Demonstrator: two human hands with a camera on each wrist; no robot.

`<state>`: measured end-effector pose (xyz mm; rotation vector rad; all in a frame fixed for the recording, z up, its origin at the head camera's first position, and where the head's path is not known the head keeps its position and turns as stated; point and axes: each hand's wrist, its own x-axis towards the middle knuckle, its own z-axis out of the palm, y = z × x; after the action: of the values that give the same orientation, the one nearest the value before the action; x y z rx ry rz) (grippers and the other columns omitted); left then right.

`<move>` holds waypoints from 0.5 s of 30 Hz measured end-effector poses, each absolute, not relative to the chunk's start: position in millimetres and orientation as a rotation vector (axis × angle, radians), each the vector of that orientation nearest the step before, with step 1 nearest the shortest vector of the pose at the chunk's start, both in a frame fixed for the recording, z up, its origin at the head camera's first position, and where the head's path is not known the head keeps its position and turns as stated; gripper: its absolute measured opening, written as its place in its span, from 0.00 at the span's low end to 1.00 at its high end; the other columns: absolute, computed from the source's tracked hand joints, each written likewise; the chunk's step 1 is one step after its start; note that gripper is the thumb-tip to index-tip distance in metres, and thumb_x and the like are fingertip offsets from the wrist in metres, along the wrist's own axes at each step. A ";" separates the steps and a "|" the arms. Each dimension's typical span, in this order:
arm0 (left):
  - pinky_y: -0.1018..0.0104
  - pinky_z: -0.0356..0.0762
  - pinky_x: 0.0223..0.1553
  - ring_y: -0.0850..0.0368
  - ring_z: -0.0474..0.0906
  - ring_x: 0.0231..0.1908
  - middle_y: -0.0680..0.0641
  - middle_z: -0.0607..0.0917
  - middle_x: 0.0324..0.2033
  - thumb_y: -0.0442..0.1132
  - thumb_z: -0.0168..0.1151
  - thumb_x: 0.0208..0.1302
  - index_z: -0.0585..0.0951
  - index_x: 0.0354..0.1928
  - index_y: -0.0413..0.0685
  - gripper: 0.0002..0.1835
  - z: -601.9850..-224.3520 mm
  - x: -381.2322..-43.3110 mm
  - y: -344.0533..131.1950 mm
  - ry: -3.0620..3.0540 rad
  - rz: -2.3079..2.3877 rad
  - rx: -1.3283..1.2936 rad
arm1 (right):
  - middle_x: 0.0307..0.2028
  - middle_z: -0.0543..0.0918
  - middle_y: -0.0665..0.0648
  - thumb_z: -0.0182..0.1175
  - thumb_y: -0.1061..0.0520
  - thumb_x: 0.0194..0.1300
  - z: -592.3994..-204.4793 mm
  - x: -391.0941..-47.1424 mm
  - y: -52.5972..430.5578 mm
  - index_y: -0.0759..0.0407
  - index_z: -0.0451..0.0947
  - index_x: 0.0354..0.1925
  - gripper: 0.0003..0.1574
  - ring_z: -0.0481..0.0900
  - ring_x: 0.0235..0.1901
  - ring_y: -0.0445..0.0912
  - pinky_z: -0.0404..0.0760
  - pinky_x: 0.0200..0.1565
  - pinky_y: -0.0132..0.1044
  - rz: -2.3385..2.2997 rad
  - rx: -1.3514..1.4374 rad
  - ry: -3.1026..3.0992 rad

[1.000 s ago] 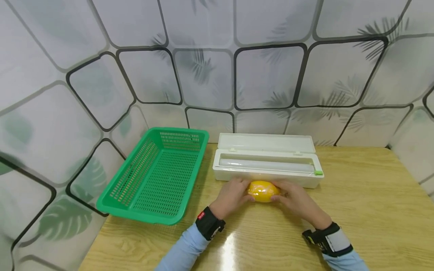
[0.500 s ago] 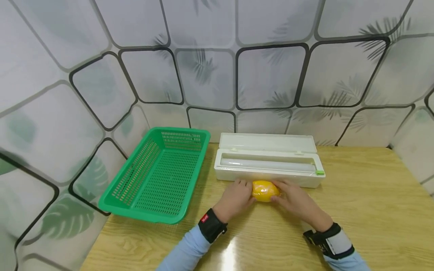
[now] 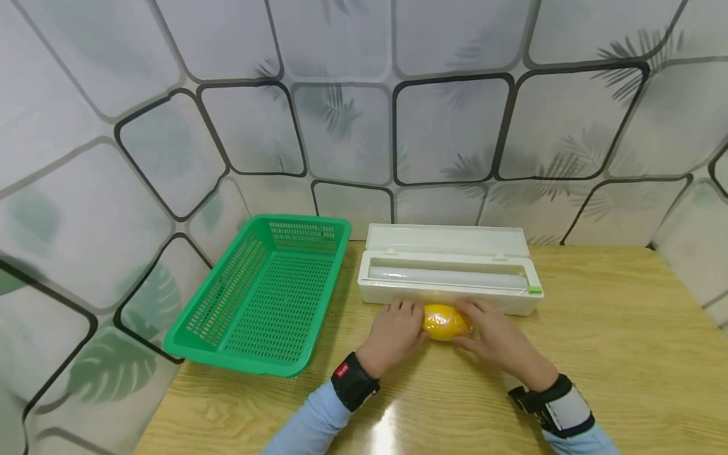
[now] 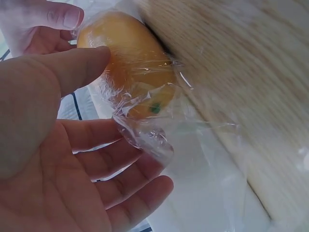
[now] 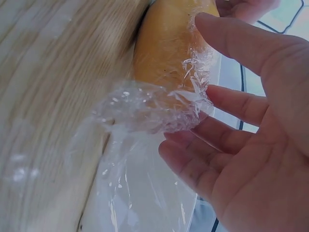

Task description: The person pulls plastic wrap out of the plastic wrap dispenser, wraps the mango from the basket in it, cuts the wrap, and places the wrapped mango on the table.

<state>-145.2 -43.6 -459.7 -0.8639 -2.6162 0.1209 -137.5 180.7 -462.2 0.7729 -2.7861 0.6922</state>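
Note:
A yellow oval fruit (image 3: 445,322), mango-like and wrapped in clear cling film, is held between my two hands in front of the white box. My left hand (image 3: 395,335) has its thumb on the fruit's left end and its fingers by the bunched film. In the left wrist view a green spot shows at that end of the fruit (image 4: 133,53), beside loose film (image 4: 145,137). My right hand (image 3: 497,338) holds the other end with thumb and fingers. Crumpled film (image 5: 149,108) trails from there in the right wrist view.
Just behind the hands stands a white cling film dispenser (image 3: 449,295), lid (image 3: 446,240) raised, a film roll (image 3: 446,276) inside and a green slider (image 3: 534,290) at its right. A green slotted basket (image 3: 296,366) stands at the left. A patterned wall rises behind the wooden table (image 3: 614,354).
My left hand has shifted slightly right, and its fingers now cover more of the fruit's left end. The fruit has moved slightly right. My right hand's thumb has slid slightly along the fruit.

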 end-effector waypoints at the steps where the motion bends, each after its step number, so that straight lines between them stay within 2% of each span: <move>1: 0.67 0.76 0.36 0.56 0.77 0.38 0.51 0.82 0.36 0.58 0.69 0.58 0.79 0.43 0.48 0.23 -459.3 -145.1 -44.0 -2.607 0.112 -0.864 | 0.56 0.78 0.67 0.77 0.54 0.52 -462.0 -137.7 180.7 0.68 0.75 0.58 0.39 0.78 0.54 0.61 0.79 0.54 0.54 0.692 0.776 -2.784; 4: 0.68 0.76 0.35 0.56 0.77 0.37 0.50 0.81 0.36 0.59 0.70 0.57 0.78 0.43 0.48 0.24 -458.9 -145.5 -44.4 -2.600 0.096 -0.864 | 0.56 0.78 0.66 0.77 0.54 0.52 -461.7 -138.4 180.7 0.68 0.75 0.57 0.38 0.78 0.54 0.60 0.80 0.53 0.53 0.694 0.785 -2.776; 11: 0.65 0.79 0.39 0.55 0.79 0.41 0.49 0.82 0.41 0.60 0.68 0.60 0.76 0.51 0.48 0.27 -456.1 -146.9 -42.2 -2.657 0.081 -0.841 | 0.55 0.79 0.65 0.76 0.55 0.54 -459.2 -139.2 180.1 0.67 0.76 0.57 0.35 0.79 0.53 0.58 0.80 0.52 0.53 0.709 0.780 -2.784; 15: 0.65 0.79 0.37 0.54 0.78 0.41 0.49 0.81 0.40 0.59 0.68 0.60 0.77 0.49 0.49 0.25 -457.4 -148.4 -41.2 -2.648 0.053 -0.834 | 0.52 0.80 0.63 0.73 0.57 0.57 -457.4 -140.7 180.4 0.68 0.78 0.54 0.29 0.80 0.51 0.57 0.80 0.52 0.52 0.726 0.789 -2.761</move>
<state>-148.4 -41.2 -457.4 -0.8337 -2.6476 0.0528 -140.7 180.4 -457.4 0.7887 -2.7606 0.7259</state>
